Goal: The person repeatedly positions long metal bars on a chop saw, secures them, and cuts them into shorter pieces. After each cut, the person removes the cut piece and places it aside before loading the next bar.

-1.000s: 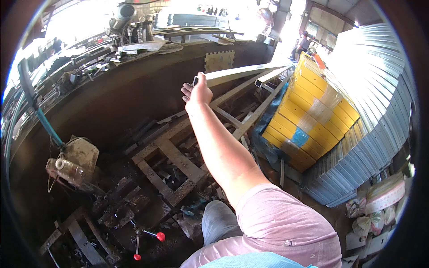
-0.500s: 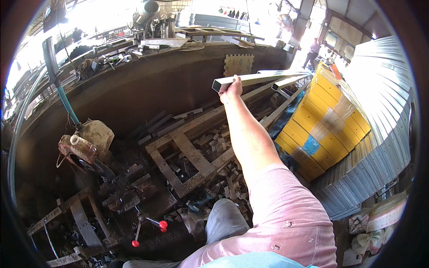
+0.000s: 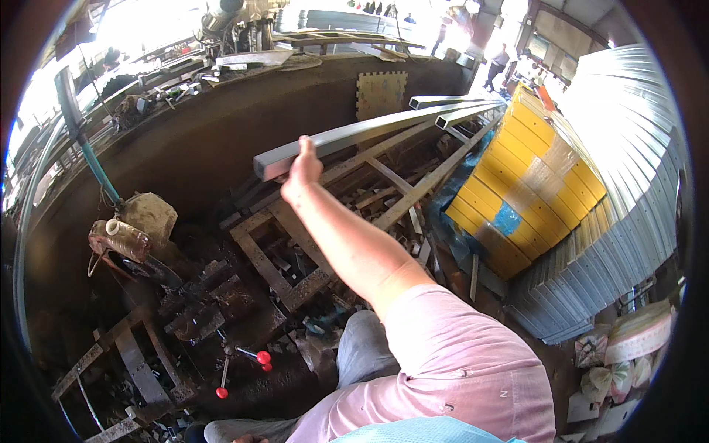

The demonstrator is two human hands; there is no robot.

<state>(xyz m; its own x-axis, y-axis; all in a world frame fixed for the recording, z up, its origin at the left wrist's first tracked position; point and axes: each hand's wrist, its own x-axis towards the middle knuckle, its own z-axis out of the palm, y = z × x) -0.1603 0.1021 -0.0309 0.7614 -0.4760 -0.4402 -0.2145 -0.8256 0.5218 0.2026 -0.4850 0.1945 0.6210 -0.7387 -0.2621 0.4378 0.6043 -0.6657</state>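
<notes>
My right hand (image 3: 303, 168) grips the near end of a long silver square metal tube (image 3: 369, 130), with the thumb over its top side and the fingers mostly hidden beneath. The tube slants away toward the far right, its hollow end turned to the left. Two more square tubes (image 3: 459, 116) lie beside its far part. Under my arm is a rusty metal frame (image 3: 266, 258) shaped like a ladder. A small patch of skin at the lower edge, by my knee, seems to be my left hand (image 3: 249, 438); its fingers are hidden.
A lever with red knobs (image 3: 244, 356) belongs to a dark machine at lower left, near a dirty plastic jug (image 3: 125, 240). Yellow panels (image 3: 528, 192) wrapped in film and stacked silver sheets (image 3: 628, 192) stand at right. Off-cuts (image 3: 413, 221) litter the floor. A person (image 3: 498, 68) is far back.
My right hand has moved left and nearer, drawing the tube along with it. More of the tube's length now shows, and the other tubes' ends are uncovered.
</notes>
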